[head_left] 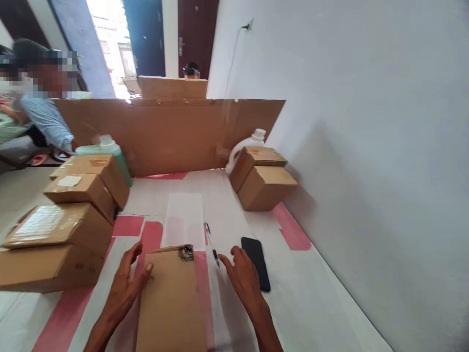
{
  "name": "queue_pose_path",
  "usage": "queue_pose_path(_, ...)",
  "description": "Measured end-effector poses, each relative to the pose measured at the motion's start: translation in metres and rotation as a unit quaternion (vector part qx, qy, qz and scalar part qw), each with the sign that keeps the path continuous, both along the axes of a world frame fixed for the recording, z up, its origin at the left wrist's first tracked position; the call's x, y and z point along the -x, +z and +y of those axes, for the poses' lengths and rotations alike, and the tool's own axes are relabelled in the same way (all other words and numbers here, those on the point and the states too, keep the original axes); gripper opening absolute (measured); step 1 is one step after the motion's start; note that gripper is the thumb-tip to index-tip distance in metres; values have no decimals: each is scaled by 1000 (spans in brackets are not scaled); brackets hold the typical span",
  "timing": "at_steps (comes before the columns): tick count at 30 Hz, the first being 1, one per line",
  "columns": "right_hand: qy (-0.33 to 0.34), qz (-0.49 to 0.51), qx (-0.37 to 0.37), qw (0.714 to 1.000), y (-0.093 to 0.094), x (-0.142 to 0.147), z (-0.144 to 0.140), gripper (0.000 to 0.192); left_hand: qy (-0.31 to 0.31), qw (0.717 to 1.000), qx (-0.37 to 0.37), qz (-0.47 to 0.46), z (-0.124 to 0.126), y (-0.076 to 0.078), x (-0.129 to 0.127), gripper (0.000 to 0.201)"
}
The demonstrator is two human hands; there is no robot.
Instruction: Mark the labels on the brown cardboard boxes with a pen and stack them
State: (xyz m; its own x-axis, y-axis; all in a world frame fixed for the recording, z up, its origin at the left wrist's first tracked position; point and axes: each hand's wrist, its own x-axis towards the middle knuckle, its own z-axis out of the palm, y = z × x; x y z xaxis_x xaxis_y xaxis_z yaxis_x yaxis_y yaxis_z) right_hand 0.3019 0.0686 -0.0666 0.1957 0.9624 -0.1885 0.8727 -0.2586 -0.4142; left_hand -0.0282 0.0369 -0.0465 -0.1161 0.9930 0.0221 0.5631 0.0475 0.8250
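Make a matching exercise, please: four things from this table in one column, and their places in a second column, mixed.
Things:
1. pen
2. phone
3. green bottle
4. white jug

Places:
A. behind the stacked boxes on the left
B. just right of the right hand
C. behind the two boxes near the wall
D. between the flat box and the right hand

Pairs: 1-D, 2-B, 3-A, 4-C

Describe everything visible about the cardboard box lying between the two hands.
The cardboard box is plain brown, flat and closed, lying lengthwise on the white-and-pink table surface and running out of the bottom of the frame. A black scribbled mark sits at its far right corner. The left hand rests against its left edge, thumb on the top face. The right hand is just off its right side, apparently not touching, beside a pen.
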Motion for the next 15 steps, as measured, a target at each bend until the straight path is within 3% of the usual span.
queue_pose_path(2,-80,-61,-13,995,0,-19,-12,38,1,1000,-2,20,-1,2,0,73)
queue_pose_path(5,-180,-87,40,979,-6,-46,-22,56,-10,991,-71,115,2,11,-11,82)
queue_pose_path(10,-208,-6,48,977,-20,-66,-11,60,-79,958,-154,230,9,8,-41,86)
queue_pose_path(12,-214,40,35,975,-26,-66,-5,61,-88,947,-154,269,11,0,-48,85)
queue_pose_path(15,-185,132,12,974,-32,-61,-4,47,-97,944,-125,291,12,-7,-51,74)
